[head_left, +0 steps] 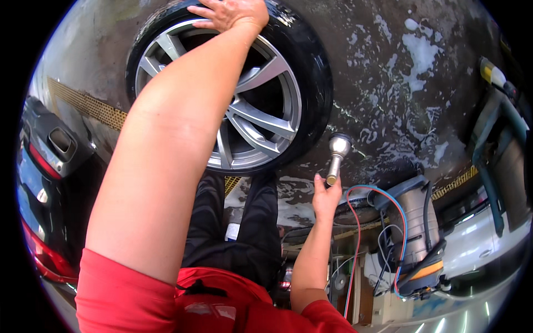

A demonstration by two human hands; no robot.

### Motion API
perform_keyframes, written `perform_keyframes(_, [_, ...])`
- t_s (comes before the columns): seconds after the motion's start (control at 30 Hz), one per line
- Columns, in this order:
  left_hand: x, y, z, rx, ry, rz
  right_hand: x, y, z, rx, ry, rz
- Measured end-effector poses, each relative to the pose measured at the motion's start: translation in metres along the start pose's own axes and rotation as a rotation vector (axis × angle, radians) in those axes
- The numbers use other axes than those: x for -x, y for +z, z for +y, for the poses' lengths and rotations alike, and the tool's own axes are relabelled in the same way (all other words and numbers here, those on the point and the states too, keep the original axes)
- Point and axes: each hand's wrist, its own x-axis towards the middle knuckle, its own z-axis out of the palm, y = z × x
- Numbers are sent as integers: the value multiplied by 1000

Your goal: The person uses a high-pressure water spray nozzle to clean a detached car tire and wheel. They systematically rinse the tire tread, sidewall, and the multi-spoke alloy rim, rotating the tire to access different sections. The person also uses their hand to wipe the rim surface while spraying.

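A car wheel [266, 119] with a silver multi-spoke rim and a wet, shiny black tyre stands in front of me. My left arm reaches across the rim. My left hand [233, 14] rests on the tyre's far top edge with its fingers spread out. To the right of the tyre, my right hand [327, 194] is closed round the near end of a silver tool [336, 158] with a slim neck and a flared round head. That head points away from me, close beside the tyre. Its exact kind is unclear.
White foam [419, 58] lies on the wet dark floor at the right. A wet vacuum [416, 227] with a metal drum stands at the lower right, red and blue hoses [397, 208] looping over it. A dark car [53, 188] is at the left, near a yellow drain grate [91, 105].
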Motion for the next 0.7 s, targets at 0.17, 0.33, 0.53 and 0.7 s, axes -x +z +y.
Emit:
perform_keyframes(0.17, [3, 0, 6, -45, -32, -25, 45, 37, 38, 56, 6, -52])
perform_keyframes(0.33, [2, 6, -2, 2, -34, 9, 87, 76, 59, -32, 3, -110])
perform_keyframes(0.53, [14, -7, 4, 8, -19, -90, 104, 122, 25, 49, -110, -512])
perform_keyframes(0.7, [-1, 28, -12, 91, 108, 33, 122, 174, 14, 260, -285, -851])
